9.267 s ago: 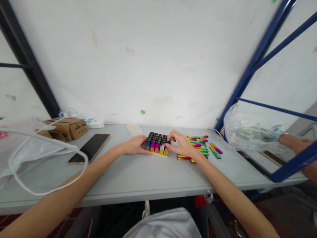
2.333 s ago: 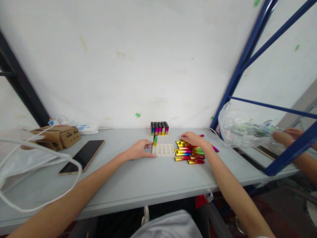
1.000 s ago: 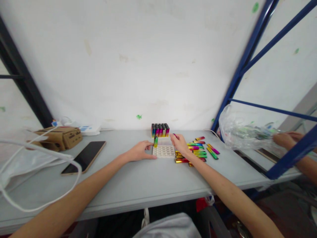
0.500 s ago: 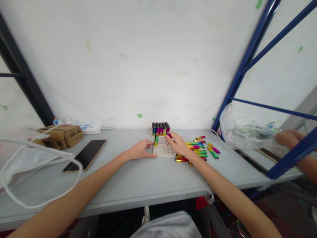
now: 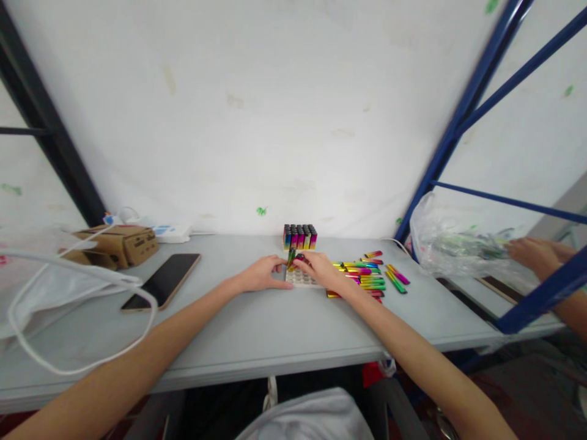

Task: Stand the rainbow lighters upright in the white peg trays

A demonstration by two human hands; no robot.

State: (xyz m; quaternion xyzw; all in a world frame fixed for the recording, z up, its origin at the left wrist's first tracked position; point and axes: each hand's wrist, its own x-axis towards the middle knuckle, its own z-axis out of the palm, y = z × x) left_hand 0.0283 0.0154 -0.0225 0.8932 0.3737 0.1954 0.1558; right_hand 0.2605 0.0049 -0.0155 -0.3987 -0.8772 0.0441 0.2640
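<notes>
A white tray [image 5: 300, 278] with rows of round holes lies on the grey table. My left hand [image 5: 262, 274] grips its left side, thumb at the front corner and fingertips by the back. Beside those fingertips a green-gold lighter [image 5: 291, 258] stands upright in the tray. My right hand [image 5: 321, 269] is closed on a magenta lighter [image 5: 299, 257] with a dark top, just right of the standing one; whether it touches the tray I cannot tell. Loose shiny lighters [image 5: 372, 281] lie in a pile right of the tray, partly behind my right wrist.
A block of upright lighters [image 5: 299, 237] stands near the wall. On the left are a phone [image 5: 162, 282], a cardboard box [image 5: 132, 245], a power strip [image 5: 171, 233] and a white cable [image 5: 82, 370]. Beyond the blue post [image 5: 452, 140], another person's hands [image 5: 534, 253] touch a clear plastic bag [image 5: 440, 238].
My right hand has brought the magenta lighter left and down, beside the standing lighter. My left hand stays at the tray. The other person's hand has moved left onto the plastic bag.
</notes>
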